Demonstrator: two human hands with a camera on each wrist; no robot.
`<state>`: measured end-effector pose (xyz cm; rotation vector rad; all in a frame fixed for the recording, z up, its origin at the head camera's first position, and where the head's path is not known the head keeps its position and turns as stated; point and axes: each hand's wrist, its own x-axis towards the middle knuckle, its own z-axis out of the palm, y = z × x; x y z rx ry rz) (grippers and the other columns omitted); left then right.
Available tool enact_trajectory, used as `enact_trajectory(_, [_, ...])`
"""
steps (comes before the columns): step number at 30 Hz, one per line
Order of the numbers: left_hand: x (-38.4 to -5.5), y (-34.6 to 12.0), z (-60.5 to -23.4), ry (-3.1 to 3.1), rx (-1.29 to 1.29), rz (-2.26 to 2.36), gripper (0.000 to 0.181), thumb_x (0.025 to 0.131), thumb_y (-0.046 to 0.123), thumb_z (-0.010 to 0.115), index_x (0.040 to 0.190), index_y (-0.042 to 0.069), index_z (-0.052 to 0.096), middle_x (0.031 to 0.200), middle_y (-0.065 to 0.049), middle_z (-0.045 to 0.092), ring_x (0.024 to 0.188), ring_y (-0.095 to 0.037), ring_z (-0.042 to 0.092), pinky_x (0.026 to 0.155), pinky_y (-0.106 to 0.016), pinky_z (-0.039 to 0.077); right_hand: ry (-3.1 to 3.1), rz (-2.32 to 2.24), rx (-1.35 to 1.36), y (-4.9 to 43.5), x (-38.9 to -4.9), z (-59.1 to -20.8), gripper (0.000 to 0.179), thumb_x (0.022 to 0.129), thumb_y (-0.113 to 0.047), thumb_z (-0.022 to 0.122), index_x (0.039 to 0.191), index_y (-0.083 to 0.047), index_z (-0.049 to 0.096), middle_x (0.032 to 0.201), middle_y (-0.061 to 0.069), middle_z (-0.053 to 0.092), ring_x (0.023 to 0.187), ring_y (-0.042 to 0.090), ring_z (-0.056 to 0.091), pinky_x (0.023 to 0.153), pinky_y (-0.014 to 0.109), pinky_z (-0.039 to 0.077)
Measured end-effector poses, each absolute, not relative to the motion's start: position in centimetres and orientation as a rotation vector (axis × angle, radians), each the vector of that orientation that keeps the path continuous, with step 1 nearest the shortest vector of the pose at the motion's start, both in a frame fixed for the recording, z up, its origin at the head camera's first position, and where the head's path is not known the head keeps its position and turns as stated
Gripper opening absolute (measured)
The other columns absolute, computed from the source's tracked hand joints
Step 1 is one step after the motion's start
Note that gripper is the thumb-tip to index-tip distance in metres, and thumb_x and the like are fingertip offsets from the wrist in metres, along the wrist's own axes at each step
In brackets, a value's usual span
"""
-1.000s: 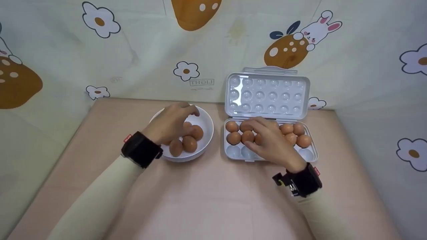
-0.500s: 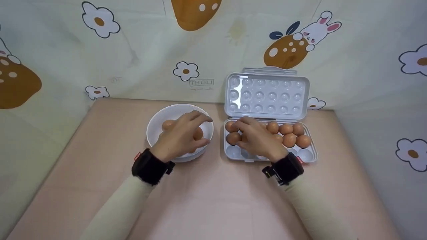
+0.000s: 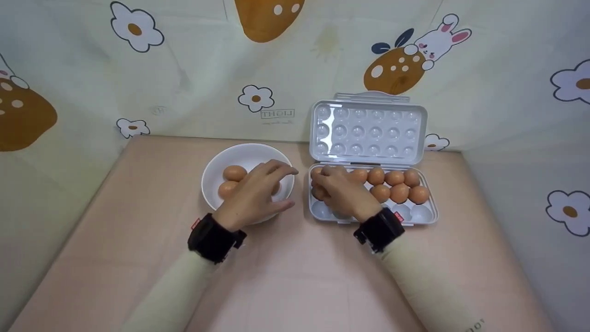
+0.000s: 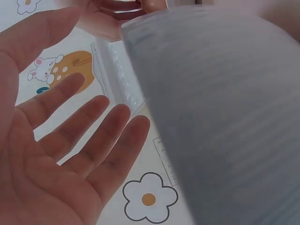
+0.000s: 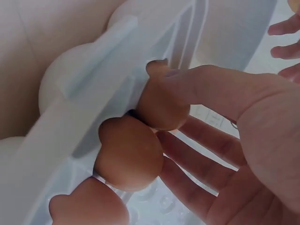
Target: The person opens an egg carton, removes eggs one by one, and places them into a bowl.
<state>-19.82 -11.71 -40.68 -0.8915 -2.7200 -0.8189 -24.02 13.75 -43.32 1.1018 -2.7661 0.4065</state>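
My left hand [image 3: 253, 193] is over the white bowl [image 3: 251, 153], fingers spread and apart; in the left wrist view the palm holds nothing. Brown eggs [image 3: 235, 173] lie in the bowl, some hidden under that hand. My right hand [image 3: 348, 191] is at the left end of the egg box [image 3: 421, 214]. In the right wrist view its thumb presses on one side of an egg [image 5: 161, 108] in the end cup, with the fingers behind it. Two rows of the box bear eggs [image 3: 399, 193]; part of them is hidden by the right hand. The front row's visible cups hold none.
The clear box lid [image 3: 368, 133] stands open, leaning back at the rear. Behind the table [image 3: 295, 276] hangs a printed cloth [image 3: 193, 69] with flowers and a rabbit. The bowl is close to the box's left side.
My right hand has moved left along the box to its end cups and its fingers have drawn together on an egg. The left hand has shifted right over the bowl, uncovering eggs at its left.
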Motion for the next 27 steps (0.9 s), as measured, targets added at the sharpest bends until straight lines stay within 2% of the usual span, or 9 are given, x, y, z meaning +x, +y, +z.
enact_trajectory(4, [-19.8, -11.6, -40.9, -2.73, -0.881, -0.806, 0.058, 0.09, 0.027, 0.087, 0.142, 0.016, 0.064, 0.141, -0.006, 0.061, 0.115, -0.024, 0.058, 0.104, -0.042, 0.05, -2.741, 0.329, 1.11, 13.5, -24.2, -43.8, 0.021, 0.082, 0.007, 0.078, 0.089, -0.011, 0.069, 0.086, 0.001, 0.055, 0.081, 0.028, 0.05, 0.073, 0.038, 0.04])
enact_trajectory(7, [-19.8, -11.6, -40.9, -2.724, -0.883, -0.803, 0.058, 0.09, 0.026, 0.088, 0.142, 0.016, 0.064, 0.14, -0.005, 0.061, 0.114, -0.023, 0.058, 0.104, -0.041, 0.051, -2.751, 0.304, 1.088, 13.4, -24.3, -44.0, 0.019, 0.084, 0.005, 0.078, 0.087, -0.013, 0.072, 0.088, 0.0, 0.056, 0.08, 0.028, 0.049, 0.072, 0.038, 0.04])
enact_trajectory(15, [-19.8, -11.5, -40.9, -2.723, -0.883, -0.802, 0.058, 0.09, 0.026, 0.088, 0.142, 0.016, 0.064, 0.141, -0.005, 0.061, 0.117, -0.024, 0.058, 0.107, -0.043, 0.049, -2.755, 0.298, 1.085, 13.5, -24.4, -44.2, 0.013, 0.09, -0.001, 0.076, 0.093, -0.013, 0.076, 0.092, 0.001, 0.059, 0.081, 0.027, 0.05, 0.072, 0.037, 0.043])
enact_trajectory(20, [-19.9, -11.6, -40.9, -2.698, -0.892, -0.81, 0.057, 0.09, 0.025, 0.087, 0.142, 0.015, 0.064, 0.14, -0.006, 0.061, 0.122, -0.026, 0.058, 0.11, -0.044, 0.047, -2.696, 0.43, 1.133, 13.9, -24.3, -43.7, 0.011, 0.091, 0.0, 0.074, 0.094, -0.01, 0.072, 0.089, 0.003, 0.06, 0.084, 0.026, 0.056, 0.075, 0.038, 0.048])
enact_trajectory(27, [-20.1, -11.6, -40.7, -2.669, -0.877, -0.841, 0.056, 0.091, 0.025, 0.086, 0.141, 0.016, 0.064, 0.138, -0.006, 0.062, 0.125, -0.026, 0.058, 0.111, -0.043, 0.046, -2.717, 0.601, 1.048, 14.6, -24.0, -41.6, 0.019, 0.094, -0.002, 0.076, 0.109, -0.012, 0.076, 0.094, 0.002, 0.062, 0.089, 0.018, 0.057, 0.074, 0.031, 0.051])
